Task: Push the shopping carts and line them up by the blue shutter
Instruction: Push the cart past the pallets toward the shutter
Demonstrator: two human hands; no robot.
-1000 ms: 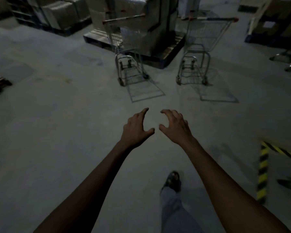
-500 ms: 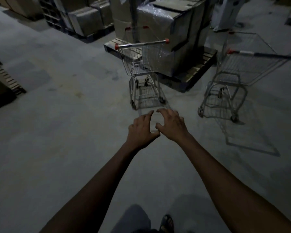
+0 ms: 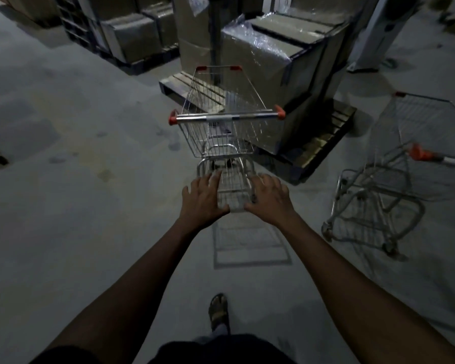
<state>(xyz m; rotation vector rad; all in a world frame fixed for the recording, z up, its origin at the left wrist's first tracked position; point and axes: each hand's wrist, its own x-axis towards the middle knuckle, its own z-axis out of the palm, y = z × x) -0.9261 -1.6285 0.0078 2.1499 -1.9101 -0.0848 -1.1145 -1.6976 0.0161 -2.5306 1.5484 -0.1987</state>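
A small wire shopping cart [image 3: 226,127] with a chrome handle bar and red end caps stands straight ahead, its handle facing me. My left hand [image 3: 202,198] and my right hand [image 3: 269,197] are stretched out side by side with fingers spread, below and short of the handle, touching nothing. A second, larger wire cart [image 3: 405,164] stands to the right, its red-capped handle pointing off the right edge. No blue shutter is in view.
A wooden pallet [image 3: 323,143] with plastic-wrapped boxes [image 3: 279,64] stands right behind the first cart. More stacked boxes [image 3: 132,38] sit at the back left. Bare concrete floor [image 3: 76,206] spreads to the left. My sandalled foot [image 3: 218,308] is below.
I have walked closer to the left cart, which now looms larger straight ahead. Both hands have spread apart and opened wider towards its handle.
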